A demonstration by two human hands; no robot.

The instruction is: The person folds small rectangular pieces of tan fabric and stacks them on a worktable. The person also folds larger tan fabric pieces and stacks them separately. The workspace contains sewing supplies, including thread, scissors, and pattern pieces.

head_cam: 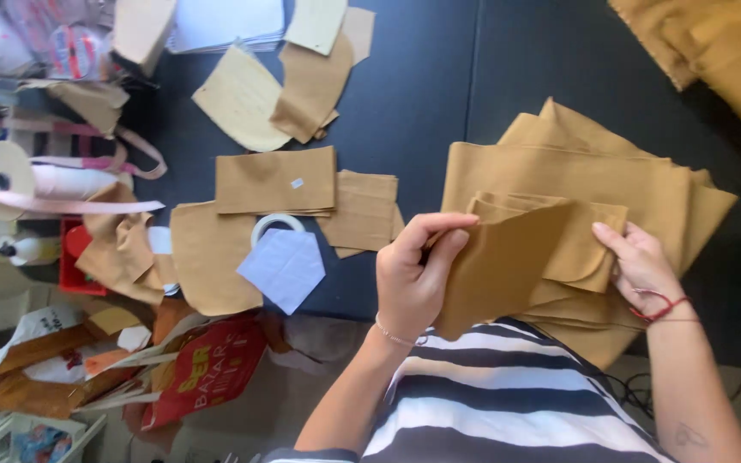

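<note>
a dark table (413, 94) carries tan cut fabric pieces: a large folded stack (645, 184) at right, rectangular pieces (276, 180) mid-table, curved pieces (242, 99) farther back, plus a tape roll (274, 225) and white paper (285, 267).

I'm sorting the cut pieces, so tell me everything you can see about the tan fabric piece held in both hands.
The tan fabric piece looks like plain woven cloth, mustard-brown and matte, with one rounded corner. It is lifted and angled above a folded stack of the same cloth on the dark table. The left hand pinches its left edge; the right hand touches its right side.
</note>
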